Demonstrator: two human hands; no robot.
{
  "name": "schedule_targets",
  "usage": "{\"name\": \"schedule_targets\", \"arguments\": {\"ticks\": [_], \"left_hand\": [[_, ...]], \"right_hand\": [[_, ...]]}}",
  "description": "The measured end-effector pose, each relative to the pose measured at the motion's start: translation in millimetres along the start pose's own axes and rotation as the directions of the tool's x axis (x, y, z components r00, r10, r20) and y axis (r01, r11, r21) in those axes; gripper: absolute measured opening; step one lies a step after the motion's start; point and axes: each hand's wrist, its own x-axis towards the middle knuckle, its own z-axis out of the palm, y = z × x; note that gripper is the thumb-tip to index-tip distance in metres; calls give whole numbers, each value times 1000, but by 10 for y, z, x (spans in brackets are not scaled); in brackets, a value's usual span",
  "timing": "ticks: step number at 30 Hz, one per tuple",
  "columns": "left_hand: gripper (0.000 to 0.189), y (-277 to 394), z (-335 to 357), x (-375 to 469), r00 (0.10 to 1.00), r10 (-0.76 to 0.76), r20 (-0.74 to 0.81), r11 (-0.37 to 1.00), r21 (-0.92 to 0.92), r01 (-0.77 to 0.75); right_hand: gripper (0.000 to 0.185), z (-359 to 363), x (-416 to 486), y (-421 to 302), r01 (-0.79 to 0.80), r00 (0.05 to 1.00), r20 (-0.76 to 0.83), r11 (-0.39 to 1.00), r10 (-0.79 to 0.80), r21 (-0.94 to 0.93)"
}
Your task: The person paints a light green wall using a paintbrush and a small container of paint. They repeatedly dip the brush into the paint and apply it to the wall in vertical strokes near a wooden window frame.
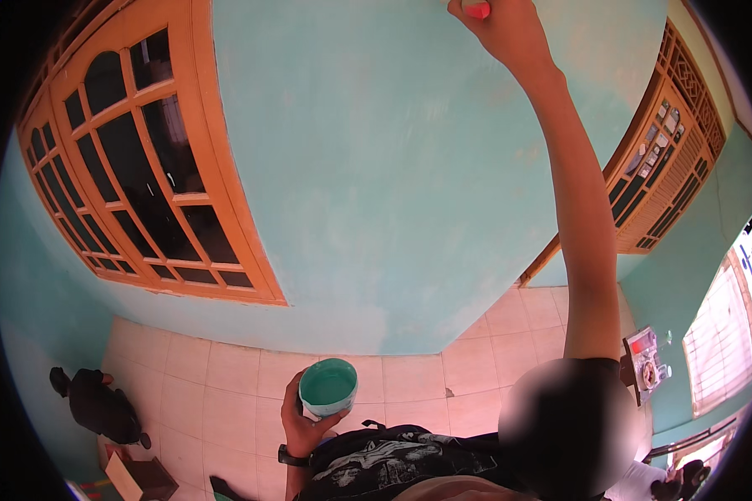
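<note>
My left hand (302,426), with a dark band at the wrist, holds a small round tub (327,407) in front of my waist. Teal-green paint (329,383) fills part of the tub, and pale smears mark its outside. High at the top edge of the view, my right hand (498,19) is raised against the wall on an outstretched arm. It grips something with a red-pink end (476,9); the rest of that object is hidden by the fingers and the picture's edge. The light teal wall (376,188) before me looks patchy, with paler and darker areas.
An orange wooden window frame (194,125) borders the wall on the left. Another wooden frame (683,131) stands at right, past the wall's corner. A person in dark clothes (103,407) crouches at lower left near a box (138,479). A small table (640,351) holding items stands right, on pale floor tiles (413,382).
</note>
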Motion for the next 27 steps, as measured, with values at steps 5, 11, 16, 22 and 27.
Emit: {"name": "schedule_targets", "arguments": {"ticks": [5,11,16,22,27], "left_hand": [[94,-72,73,78,999,17,43,1000,-9,-17],[92,-77,99,5,999,-55,-2,997,-46,55],[90,-75,170,91,998,-50,36,998,-42,51],[91,-69,247,210,995,7,104,1000,-30,-4],[93,47,328,163,989,15,144,1000,9,-16]], "right_hand": [[11,-496,526,394,163,923,-372,975,-96,153],[17,-158,-102,1191,89,897,-442,966,28,242],[22,-120,-1055,1115,-21,893,-435,977,113,210],[18,61,-2069,653,-172,931,-295,971,216,168],[17,-55,-2707,184,-255,953,-139,961,269,110]]}}
